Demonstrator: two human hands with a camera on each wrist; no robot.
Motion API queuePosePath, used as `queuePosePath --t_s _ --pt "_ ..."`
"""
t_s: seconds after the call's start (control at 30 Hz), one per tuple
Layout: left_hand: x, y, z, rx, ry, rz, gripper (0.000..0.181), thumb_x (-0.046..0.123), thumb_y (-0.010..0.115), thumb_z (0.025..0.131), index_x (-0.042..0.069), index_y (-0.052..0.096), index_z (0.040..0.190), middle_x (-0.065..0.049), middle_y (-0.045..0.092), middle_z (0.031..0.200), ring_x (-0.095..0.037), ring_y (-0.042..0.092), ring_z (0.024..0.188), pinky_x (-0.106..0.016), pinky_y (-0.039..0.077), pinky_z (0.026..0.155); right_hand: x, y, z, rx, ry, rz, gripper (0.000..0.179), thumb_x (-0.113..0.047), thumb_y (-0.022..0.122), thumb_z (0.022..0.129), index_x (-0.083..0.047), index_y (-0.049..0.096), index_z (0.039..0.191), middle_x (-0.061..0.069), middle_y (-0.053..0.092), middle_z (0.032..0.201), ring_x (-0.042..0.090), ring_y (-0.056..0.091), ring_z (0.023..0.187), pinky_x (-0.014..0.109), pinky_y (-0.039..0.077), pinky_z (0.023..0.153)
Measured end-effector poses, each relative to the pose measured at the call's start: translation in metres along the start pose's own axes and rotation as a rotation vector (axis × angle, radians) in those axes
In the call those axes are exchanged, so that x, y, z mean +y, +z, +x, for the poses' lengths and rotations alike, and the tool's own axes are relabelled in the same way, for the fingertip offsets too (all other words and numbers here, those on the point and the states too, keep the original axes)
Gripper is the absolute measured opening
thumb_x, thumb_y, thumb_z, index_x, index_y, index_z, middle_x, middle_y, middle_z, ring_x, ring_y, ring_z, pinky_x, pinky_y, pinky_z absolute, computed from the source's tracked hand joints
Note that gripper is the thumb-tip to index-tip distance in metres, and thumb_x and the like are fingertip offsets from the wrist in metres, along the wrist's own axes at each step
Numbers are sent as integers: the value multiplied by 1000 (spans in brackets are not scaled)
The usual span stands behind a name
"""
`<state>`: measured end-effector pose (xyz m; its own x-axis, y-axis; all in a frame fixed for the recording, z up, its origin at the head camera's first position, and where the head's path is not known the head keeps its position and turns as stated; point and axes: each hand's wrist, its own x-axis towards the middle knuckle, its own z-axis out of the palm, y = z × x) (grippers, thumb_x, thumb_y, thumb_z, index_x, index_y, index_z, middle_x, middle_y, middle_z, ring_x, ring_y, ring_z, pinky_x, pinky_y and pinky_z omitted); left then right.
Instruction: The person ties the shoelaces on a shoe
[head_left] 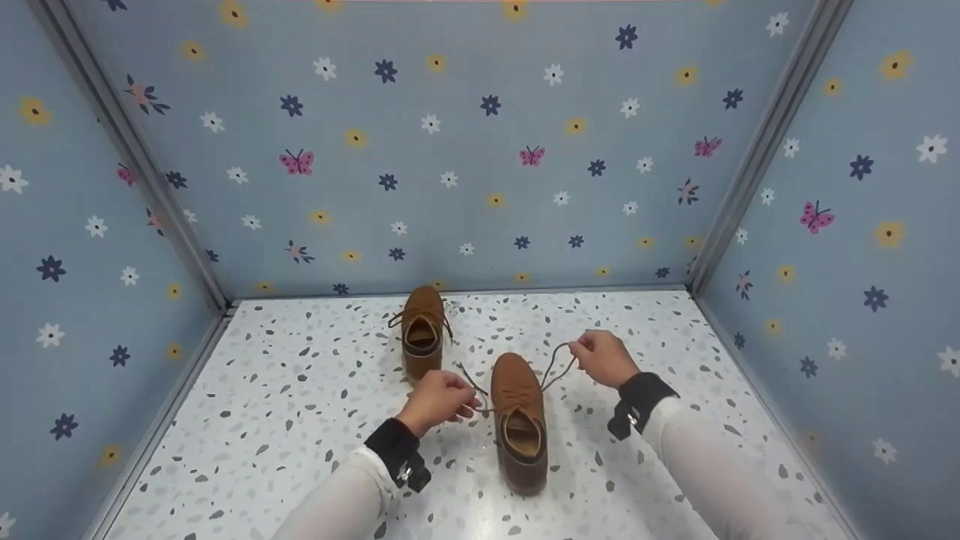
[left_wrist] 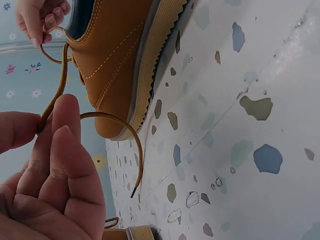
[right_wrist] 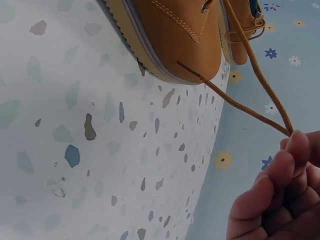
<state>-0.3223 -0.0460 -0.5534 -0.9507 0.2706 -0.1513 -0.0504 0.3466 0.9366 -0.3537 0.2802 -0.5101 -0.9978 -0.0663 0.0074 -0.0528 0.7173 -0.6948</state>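
A tan-brown lace-up shoe (head_left: 514, 371) stands upright on the floor, toe pointing away, between my two hands. To its left, my left hand (head_left: 439, 401) pinches one shoelace (left_wrist: 61, 85) between thumb and fingertips; past the fingers the free end curves down over the floor. Out at the shoe's right, my right hand (head_left: 606, 358) pinches the other lace (right_wrist: 267, 92), drawn up from the eyelets, and its tip hangs back toward the toe. Both hands are held apart from the leather. The laces cross over the tongue in the head view.
The matching shoe (head_left: 424, 304) stands farther back on the left, its lace in loops on both sides. White speckled floor (head_left: 300, 435) lies around both shoes. Blue flower-patterned panels (head_left: 465, 165) rise behind and at both sides, with grey metal posts (head_left: 765, 142) at the corners.
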Motion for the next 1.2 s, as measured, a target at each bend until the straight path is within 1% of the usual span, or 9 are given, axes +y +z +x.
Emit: queuePosePath --t_s 0.2,0.33,0.43,0.63,0.9,0.97,1.03,1.13,1.2 --pt "0 0 -1 17 55 68 17 14 66 96 0 75 97 -14 80 88 -13 73 68 -34 62 66 -16 -1 3 -3 -29 -7 30 -26 56 108 -5 70 91 1 65 73 14 61 65 30 48 64" --pt "-1 0 -1 37 84 116 13 15 69 95 6 77 93 -7 76 84 -12 69 68 -30 59 65 -25 -2 5 11 -44 -14 31 -27 56 108 -5 71 91 1 63 72 15 61 64 30 48 62" --pt "-1 1 -1 58 116 158 12 16 70 94 7 78 91 -5 74 82 -11 66 66 -26 54 62 -32 0 6 39 -80 -35 30 -26 57 107 -8 71 88 1 59 69 15 56 61 31 45 61" --pt "-2 1 -1 74 147 202 16 16 71 94 3 79 94 -3 73 80 -9 62 64 -26 51 61 -44 11 11 88 -156 -90 29 -25 59 106 -10 74 87 -1 58 68 14 48 59 32 41 65" --pt "-2 2 0 111 192 213 15 17 73 92 5 80 91 -5 74 78 -7 60 61 -26 51 61 -67 30 18 78 -197 -122 29 -22 60 106 -8 70 82 0 56 67 14 46 58 31 39 61" --pt "-2 3 0 120 197 212 13 17 73 91 6 80 90 -5 74 76 -7 59 61 -26 51 61 -72 35 17 58 -200 -134 27 -23 61 106 -9 72 86 0 59 70 13 47 59 30 40 62" --pt "-3 3 1 121 197 204 13 17 73 91 7 80 89 -5 74 76 -7 60 61 -26 51 61 -75 41 17 1 -224 -148 25 -22 61 105 -8 75 89 2 66 74 13 50 61 31 43 63" --pt "-2 4 2 113 183 196 13 17 72 91 7 80 89 -3 72 75 -8 60 61 -26 51 60 -79 47 14 -113 -263 -174 25 -21 61 105 -7 79 95 6 75 87 15 60 70 35 52 71" --pt "-1 3 2 116 178 196 13 17 72 91 7 81 89 -2 73 75 -8 61 62 -26 51 61 -80 48 14 -169 -286 -181 24 -20 61 105 -7 80 100 8 79 98 20 69 82 40 57 81"
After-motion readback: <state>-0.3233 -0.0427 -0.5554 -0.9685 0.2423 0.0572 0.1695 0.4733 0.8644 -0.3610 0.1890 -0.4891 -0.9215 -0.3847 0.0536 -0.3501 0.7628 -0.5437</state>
